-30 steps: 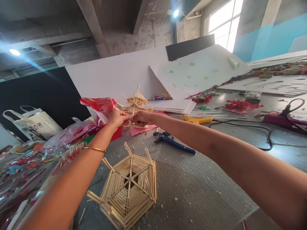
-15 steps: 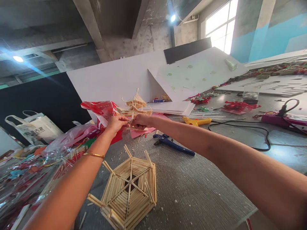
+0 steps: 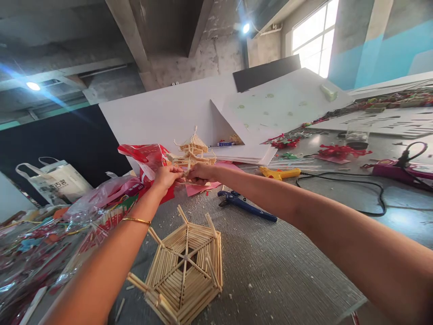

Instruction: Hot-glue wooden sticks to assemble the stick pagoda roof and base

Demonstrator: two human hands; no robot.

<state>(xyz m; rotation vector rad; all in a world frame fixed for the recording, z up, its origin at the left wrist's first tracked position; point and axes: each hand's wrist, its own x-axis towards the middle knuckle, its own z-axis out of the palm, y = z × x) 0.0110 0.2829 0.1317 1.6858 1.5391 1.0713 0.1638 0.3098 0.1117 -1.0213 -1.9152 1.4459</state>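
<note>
A small pagoda model (image 3: 194, 147) made of thin wooden sticks stands at the back of the table, with a pointed, tiered roof. My left hand (image 3: 167, 175), below a gold bangle, pinches low on its front. Opposite it, my right hand (image 3: 200, 173) has its fingers closed on the same lower part, close beside a front post. Fingertips and model overlap, so the exact spot gripped is hidden. Nearer to me lies a six-sided stick frame (image 3: 198, 295), its slats laid between spokes and short sticks jutting up at the corners; neither hand touches it.
Blue-handled cutters (image 3: 250, 207) lie right of the frame. Behind my right forearm are a yellow glue gun (image 3: 280, 173) with a black cord and a purple power strip (image 3: 401, 174). Plastic-wrapped materials (image 3: 84, 212) crowd the left. A red bag (image 3: 145, 155) sits beside the pagoda.
The whole view has shifted slightly, so things appear a little further right. Both hands stay at the lower front of the pagoda model, with only small finger movement.
</note>
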